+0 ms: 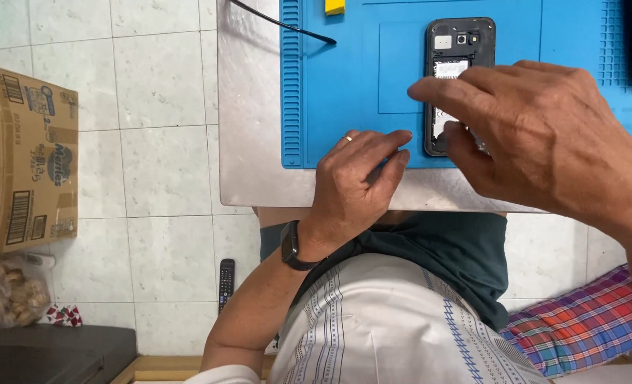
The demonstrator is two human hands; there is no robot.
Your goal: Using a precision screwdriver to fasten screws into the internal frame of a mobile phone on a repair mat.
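Pale stone-look table [259, 107], edge toward the person. Blue mat [351, 78] lies flat on it, covering most of the top; ridged strip down its left side. On the mat: opened phone [458, 50], back up, and a yellow block [335, 6] at the far edge. Black cable [280, 25] crosses from bare table onto the mat.

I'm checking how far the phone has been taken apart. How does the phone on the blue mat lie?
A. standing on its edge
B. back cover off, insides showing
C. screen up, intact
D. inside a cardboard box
B: the phone lies flat on the blue mat with its back open, camera and inner label exposed, under the right hand.
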